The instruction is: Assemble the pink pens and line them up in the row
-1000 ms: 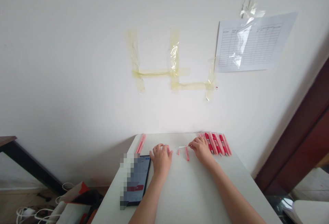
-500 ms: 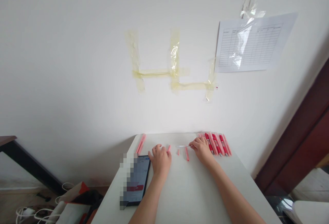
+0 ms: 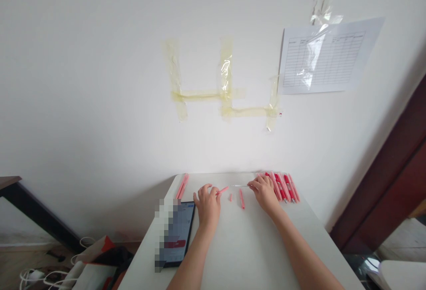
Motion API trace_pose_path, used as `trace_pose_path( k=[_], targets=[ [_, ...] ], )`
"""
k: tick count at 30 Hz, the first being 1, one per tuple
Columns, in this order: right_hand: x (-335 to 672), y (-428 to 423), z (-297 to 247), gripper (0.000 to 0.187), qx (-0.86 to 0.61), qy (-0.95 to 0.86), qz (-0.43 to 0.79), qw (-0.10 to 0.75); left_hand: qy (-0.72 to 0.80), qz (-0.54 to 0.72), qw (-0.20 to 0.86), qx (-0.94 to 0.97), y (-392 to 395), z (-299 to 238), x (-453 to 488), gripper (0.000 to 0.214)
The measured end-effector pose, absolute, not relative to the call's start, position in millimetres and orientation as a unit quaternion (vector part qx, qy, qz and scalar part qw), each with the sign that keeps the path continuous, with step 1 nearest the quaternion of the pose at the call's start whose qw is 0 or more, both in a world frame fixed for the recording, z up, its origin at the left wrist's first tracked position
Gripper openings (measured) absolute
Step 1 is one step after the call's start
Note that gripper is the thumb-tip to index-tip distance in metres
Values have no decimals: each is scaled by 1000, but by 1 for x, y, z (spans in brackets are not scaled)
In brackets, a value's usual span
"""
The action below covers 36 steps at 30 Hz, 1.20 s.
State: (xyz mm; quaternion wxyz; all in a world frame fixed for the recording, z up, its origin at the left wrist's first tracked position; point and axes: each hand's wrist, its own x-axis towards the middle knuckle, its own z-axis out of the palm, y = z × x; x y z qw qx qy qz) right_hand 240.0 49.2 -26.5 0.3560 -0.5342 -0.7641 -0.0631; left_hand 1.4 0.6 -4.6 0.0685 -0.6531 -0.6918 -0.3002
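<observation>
My left hand (image 3: 208, 203) rests on the white table (image 3: 246, 245) and pinches a short pink pen part (image 3: 222, 189) that points up and to the right. My right hand (image 3: 265, 191) pinches a thin clear refill (image 3: 240, 186) that lies level, its tip aimed left toward the pink part. The two pieces are apart. Between my hands lie a tiny pink piece (image 3: 230, 197) and a pink pen barrel (image 3: 242, 198). A row of several pink and red pens (image 3: 285, 186) lies just right of my right hand.
A dark tablet (image 3: 176, 232) lies at the table's left edge by my left wrist. A pair of pink pens (image 3: 182, 185) lies at the far left corner. The wall behind carries tape strips (image 3: 226, 94) and a printed sheet (image 3: 328, 57). Bags and cables (image 3: 86, 268) sit on the floor at left.
My left hand has lifted the pink part off the table and tilted it toward the refill. My right hand has raised the refill slightly and shifted it right.
</observation>
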Motion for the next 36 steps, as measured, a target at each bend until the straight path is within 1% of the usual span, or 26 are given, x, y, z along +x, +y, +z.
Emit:
trace_pose_path(
  k=[16,32,36],
  targets=[
    [238,54,-35,23,-520,-772,-54,360,-685,-299,59,-662,0,-4,1,16],
    [227,46,-27,22,-490,-797,-58,349,-657,-319,53,-681,-2,-5,6,16],
    [224,44,-26,22,-476,-801,-56,360,-653,-323,44,-684,-2,-6,6,15]
  ],
)
